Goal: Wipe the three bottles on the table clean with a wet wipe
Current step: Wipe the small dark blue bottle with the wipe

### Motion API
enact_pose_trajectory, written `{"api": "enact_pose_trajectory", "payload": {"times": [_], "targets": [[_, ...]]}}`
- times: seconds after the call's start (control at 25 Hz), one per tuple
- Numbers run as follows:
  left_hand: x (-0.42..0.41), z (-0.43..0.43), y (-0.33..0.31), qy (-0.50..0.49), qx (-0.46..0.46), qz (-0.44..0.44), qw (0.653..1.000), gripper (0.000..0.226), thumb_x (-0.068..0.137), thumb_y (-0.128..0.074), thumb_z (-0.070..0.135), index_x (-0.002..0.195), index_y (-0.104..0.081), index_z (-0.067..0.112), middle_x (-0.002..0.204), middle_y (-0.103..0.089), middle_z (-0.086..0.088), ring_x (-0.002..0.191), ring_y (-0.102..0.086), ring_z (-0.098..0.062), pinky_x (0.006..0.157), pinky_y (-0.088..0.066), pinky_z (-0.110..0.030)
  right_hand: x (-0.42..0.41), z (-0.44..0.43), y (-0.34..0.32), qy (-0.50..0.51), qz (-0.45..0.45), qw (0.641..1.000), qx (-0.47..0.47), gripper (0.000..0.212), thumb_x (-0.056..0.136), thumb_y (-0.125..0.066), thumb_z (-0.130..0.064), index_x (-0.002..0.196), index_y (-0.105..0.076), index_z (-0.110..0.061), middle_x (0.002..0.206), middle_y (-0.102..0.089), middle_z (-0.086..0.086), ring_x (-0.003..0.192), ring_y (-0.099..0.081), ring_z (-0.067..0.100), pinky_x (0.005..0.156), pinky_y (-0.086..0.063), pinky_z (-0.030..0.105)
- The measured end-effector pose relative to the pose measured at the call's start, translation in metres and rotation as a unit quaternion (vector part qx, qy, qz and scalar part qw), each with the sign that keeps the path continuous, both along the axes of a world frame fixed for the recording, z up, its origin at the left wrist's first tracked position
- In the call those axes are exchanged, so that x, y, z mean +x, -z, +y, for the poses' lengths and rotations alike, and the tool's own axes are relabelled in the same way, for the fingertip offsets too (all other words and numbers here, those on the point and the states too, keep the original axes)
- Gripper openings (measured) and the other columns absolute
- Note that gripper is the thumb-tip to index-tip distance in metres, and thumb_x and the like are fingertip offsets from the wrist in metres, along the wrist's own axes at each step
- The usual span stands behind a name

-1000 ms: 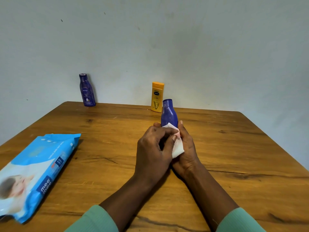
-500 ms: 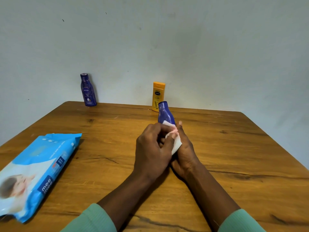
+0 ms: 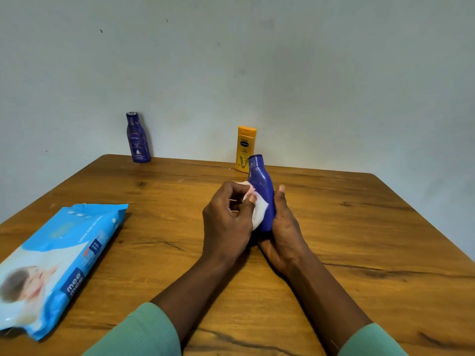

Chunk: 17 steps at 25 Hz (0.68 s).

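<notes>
Two hands meet over the middle of the table [image 3: 359, 227]. The right hand [image 3: 285, 235] is closed round the lower body of the blue bottle [image 3: 261, 186], holding it with the neck leaning away and a little to the left. Whether its base touches the wood is hidden. The left hand [image 3: 226, 222] pinches a folded white wipe [image 3: 258, 214] between curled fingers and thumb and presses it against the bottle's left side.

The bottle looks like smooth, glossy plastic, wide at the body and narrowing through rounded shoulders to a short neck. I judge it light and stiff, and probably slippery once damp. A hold low on the wide part suits it best, since that leaves the shoulders and neck free for the cloth. The wipe is soft and limp, so it should bend easily to the curve.

Just behind the held bottle, a yellow bottle [image 3: 244, 147] with a flat cap stands upright near the far edge. A dark blue bottle [image 3: 137, 140] with a label stands well to its left, close to the pale matt wall [image 3: 334, 86].

A pack of wipes [image 3: 59, 258] in shiny light-blue film lies flat at the near left, well apart from the hands. The tabletop is brown wood with dark knots and long cracks in the grain. Ribbed green sleeves [image 3: 144, 332] cover both forearms.
</notes>
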<state>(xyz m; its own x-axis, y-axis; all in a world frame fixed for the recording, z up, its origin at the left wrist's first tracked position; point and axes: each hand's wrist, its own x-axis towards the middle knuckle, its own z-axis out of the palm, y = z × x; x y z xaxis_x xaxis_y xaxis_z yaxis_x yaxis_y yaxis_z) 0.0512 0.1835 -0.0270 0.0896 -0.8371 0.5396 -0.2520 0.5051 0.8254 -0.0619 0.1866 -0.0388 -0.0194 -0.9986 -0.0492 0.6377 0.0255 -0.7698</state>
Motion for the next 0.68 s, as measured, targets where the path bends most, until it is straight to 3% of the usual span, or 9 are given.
{"api": "enact_pose_trajectory", "payload": {"times": [0.12,0.2,0.32,0.4,0.52,0.56,0.68], "targets": [[-0.009,0.005,-0.001,0.029,-0.149,-0.125,0.98,0.019,0.096,-0.072,0.019,0.115,-0.074,0.022,0.107,-0.066,0.005,0.098,-0.064,-0.003,0.081,-0.05,-0.011,0.002,0.003,0.002,0.004,-0.025,1.0,-0.007,0.037,0.107,-0.053,-0.041,0.126,-0.073,-0.016,0.108,-0.078,0.014,0.101,-0.077,0.025,0.086,-0.063,0.042],[-0.011,0.002,-0.003,0.012,-0.156,-0.133,0.979,0.021,0.096,-0.072,0.022,0.117,-0.075,0.023,0.107,-0.065,0.004,0.097,-0.062,-0.002,0.08,-0.051,-0.011,0.004,0.003,0.002,0.008,-0.031,0.999,-0.007,0.035,0.108,-0.054,-0.039,0.12,-0.077,-0.016,0.109,-0.078,0.015,0.102,-0.077,0.025,0.085,-0.064,0.041],[-0.008,-0.005,-0.009,-0.045,-0.084,-0.015,0.995,0.019,0.098,-0.071,0.029,0.117,-0.073,0.029,0.109,-0.069,0.009,0.097,-0.065,-0.001,0.074,-0.055,-0.014,0.004,0.002,-0.003,0.003,0.007,1.0,-0.003,0.044,0.105,-0.045,-0.054,0.127,-0.07,-0.024,0.123,-0.077,0.014,0.114,-0.075,0.028,0.096,-0.06,0.047],[-0.008,-0.006,-0.009,-0.058,0.007,0.08,0.995,0.018,0.098,-0.07,0.035,0.115,-0.07,0.032,0.107,-0.07,0.016,0.097,-0.066,0.002,0.066,-0.056,-0.013,0.003,0.001,-0.003,0.006,0.035,0.999,0.003,0.047,0.104,-0.042,-0.058,0.127,-0.068,-0.026,0.12,-0.078,0.012,0.108,-0.077,0.027,0.086,-0.064,0.047],[-0.008,-0.01,-0.004,-0.034,0.157,0.197,0.967,0.015,0.097,-0.07,0.038,0.109,-0.07,0.028,0.104,-0.073,0.008,0.086,-0.071,-0.004,0.052,-0.053,-0.013,0.001,0.002,-0.003,0.007,0.057,0.998,0.006,0.051,0.101,-0.044,-0.063,0.122,-0.071,-0.025,0.108,-0.08,0.014,0.088,-0.077,0.028,0.068,-0.061,0.041],[-0.006,-0.01,-0.005,-0.035,0.169,0.205,0.963,0.013,0.098,-0.069,0.036,0.107,-0.07,0.027,0.104,-0.073,0.006,0.085,-0.071,-0.006,0.052,-0.053,-0.015,0.001,0.002,-0.004,0.006,0.068,0.998,0.006,0.051,0.1,-0.044,-0.064,0.121,-0.071,-0.026,0.106,-0.08,0.013,0.085,-0.076,0.027,0.067,-0.059,0.04],[-0.001,-0.005,-0.008,-0.072,0.017,0.056,0.996,0.013,0.099,-0.068,0.031,0.111,-0.067,0.026,0.107,-0.069,0.01,0.096,-0.066,-0.004,0.067,-0.054,-0.013,0.005,0.003,-0.005,0.002,0.083,0.997,0.001,0.047,0.101,-0.045,-0.061,0.125,-0.068,-0.028,0.113,-0.08,0.011,0.099,-0.079,0.026,0.083,-0.064,0.047]]}}
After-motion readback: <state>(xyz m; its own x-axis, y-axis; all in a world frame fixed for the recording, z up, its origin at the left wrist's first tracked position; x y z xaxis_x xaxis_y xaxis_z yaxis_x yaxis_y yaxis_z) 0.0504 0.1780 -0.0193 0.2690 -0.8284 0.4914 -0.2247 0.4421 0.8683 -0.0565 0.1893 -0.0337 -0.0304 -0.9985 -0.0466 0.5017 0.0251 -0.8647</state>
